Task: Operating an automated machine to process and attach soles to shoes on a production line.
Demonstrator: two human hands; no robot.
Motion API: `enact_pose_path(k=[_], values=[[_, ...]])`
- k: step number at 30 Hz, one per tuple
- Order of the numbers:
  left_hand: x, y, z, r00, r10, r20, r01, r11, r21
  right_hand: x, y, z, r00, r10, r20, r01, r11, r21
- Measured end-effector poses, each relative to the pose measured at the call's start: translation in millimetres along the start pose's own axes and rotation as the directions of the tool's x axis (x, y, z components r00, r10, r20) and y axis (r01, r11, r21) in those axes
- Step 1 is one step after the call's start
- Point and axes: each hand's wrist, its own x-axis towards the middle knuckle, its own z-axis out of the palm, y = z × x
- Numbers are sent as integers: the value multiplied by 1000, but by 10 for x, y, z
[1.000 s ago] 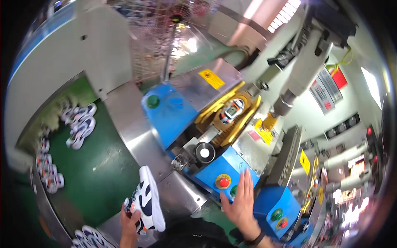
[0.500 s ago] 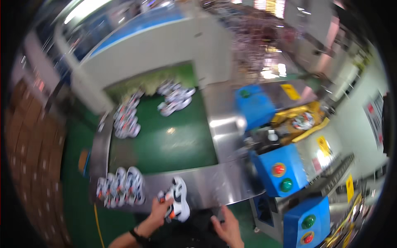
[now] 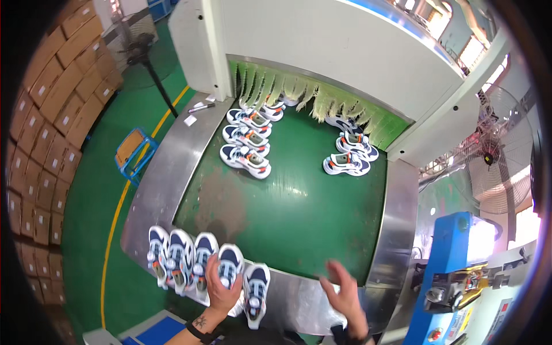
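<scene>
My left hand (image 3: 223, 293) is closed around a white and navy sneaker (image 3: 230, 259), fingers at its left side and thumb at its right. The sneaker's toe points away from me, and the hand covers its rear part. Just to its right another sneaker (image 3: 256, 290) of the same kind rests on the metal ledge (image 3: 293, 293). A row of matching sneakers (image 3: 180, 256) stands close on the left. My right hand (image 3: 347, 294) is raised over the ledge further right, fingers apart, holding nothing.
Beyond the ledge, a green conveyor belt (image 3: 287, 213) carries sneakers in two groups near a fringed curtain (image 3: 322, 100) of a white machine (image 3: 333, 52). A blue machine (image 3: 440, 259) stands at right. On the left are a stool (image 3: 135, 152) and stacked cartons (image 3: 52, 103).
My view has swung toward the belt and left side. The left hand, earlier holding a sneaker in front of me, is now at the row's right end. The right hand remains empty.
</scene>
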Motion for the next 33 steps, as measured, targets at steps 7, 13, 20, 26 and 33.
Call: enact_pose_path(k=[7,13,20,26,33], values=[[43,-582,382,977,-80,197,60,993,106,3665,-304,1626,908,-238,346,400,739,-543],[320,-265,138,819,-407,406,359,913,192,3401,210,2220,921,-257,293,356,863,-359],[233,-578,354,883,-171,438,223,972,-71,746,713,552,812,559,171,-584,788,198],[527,465,302,853,215,476,236,656,-717,-1478,266,121,706,668,-234,-387,641,663],[-311,2183,566,285,676,680,377,573,-728,-2063,-448,-193,791,-45,-610,322,879,352]])
